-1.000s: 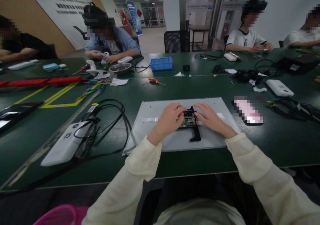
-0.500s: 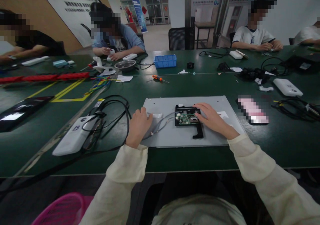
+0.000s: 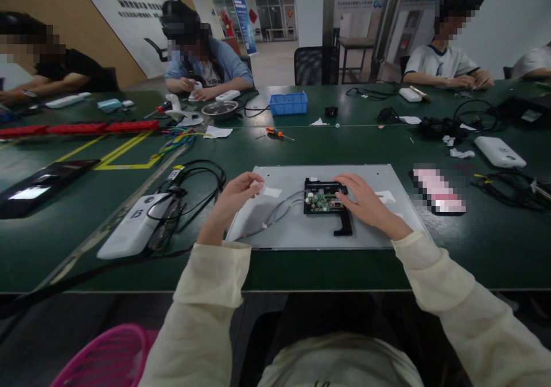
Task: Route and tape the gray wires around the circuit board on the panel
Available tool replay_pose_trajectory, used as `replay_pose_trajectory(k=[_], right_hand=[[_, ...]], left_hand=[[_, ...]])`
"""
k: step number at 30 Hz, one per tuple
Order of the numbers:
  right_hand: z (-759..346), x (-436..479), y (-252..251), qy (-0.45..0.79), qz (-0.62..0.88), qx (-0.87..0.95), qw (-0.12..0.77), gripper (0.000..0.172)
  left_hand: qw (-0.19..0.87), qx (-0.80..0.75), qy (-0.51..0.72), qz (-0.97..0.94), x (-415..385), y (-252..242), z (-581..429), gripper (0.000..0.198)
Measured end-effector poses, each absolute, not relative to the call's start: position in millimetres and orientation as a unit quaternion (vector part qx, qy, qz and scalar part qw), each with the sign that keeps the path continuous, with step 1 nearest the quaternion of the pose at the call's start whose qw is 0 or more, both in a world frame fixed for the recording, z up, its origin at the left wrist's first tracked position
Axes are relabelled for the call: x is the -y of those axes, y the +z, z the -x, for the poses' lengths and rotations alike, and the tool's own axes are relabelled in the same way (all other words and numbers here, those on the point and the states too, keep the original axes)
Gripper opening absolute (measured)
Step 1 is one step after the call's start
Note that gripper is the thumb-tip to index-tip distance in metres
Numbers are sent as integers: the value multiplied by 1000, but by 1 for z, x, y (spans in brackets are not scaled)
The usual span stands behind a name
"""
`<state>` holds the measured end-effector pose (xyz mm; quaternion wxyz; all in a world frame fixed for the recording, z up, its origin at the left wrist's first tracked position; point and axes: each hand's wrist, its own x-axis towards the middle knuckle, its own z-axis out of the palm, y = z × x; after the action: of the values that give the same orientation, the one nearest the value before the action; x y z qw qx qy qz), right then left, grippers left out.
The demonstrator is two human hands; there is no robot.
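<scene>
A grey flat panel [image 3: 293, 235] lies on the green table in front of me. On it sits a green circuit board [image 3: 322, 202] in a black plastic frame [image 3: 345, 224], with grey cables [image 3: 279, 213] running left from it. My left hand [image 3: 241, 194] is pinched on a small pale strip of tape [image 3: 272, 192] over the panel's left part; whether its far end still sticks to the panel I cannot tell. My right hand [image 3: 361, 202] lies over the right side of the frame, fingers stretched out and touching it.
Left of the panel are a white power bank [image 3: 133, 226] and black cables [image 3: 206, 169]. A phone [image 3: 438, 190] lies to the right. Farther back are an orange screwdriver [image 3: 279, 134], a blue basket [image 3: 288, 103] and a metal bowl [image 3: 219, 109]. Several people sit across the table.
My left hand has risen and turned from the panel's left edge, its fingers now closed on the tape, which has shifted up slightly. My right hand stays on the frame. The view has shifted slightly.
</scene>
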<state>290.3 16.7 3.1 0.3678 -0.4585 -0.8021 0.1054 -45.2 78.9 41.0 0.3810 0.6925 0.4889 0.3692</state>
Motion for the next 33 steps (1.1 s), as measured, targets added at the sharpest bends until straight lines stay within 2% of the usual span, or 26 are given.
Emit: replay_pose_trajectory(k=[3,7,11,16,20,23,26,28,33], right_hand=[[-285,-14,10,102,430,823,357,42],[-269,-7,25,95,374,872,300,47],[-239,2,32,83,302,922,229,50],[-205,4,22,51,247,953,166,53],[-196,3,14,26,242,958,151,55],[-195,4,12,15,244,958,150,56],[-196,5,12,14,244,958,148,57],[-195,5,12,16,249,957,149,57],[-195,5,11,22,252,955,152,59]], left_hand=[[383,-459,296,-745,-76,38,45,28],[304,-465,215,-803,-80,26,46,26],[256,-492,200,-808,-83,21,46,25],[253,-481,185,-819,-80,18,44,25],[234,-479,201,-822,-76,18,40,24],[155,-467,262,-830,-72,25,36,25],[104,-422,293,-851,-65,33,30,13],[114,-392,268,-873,-60,36,26,6],[135,-383,141,-903,-59,29,24,6]])
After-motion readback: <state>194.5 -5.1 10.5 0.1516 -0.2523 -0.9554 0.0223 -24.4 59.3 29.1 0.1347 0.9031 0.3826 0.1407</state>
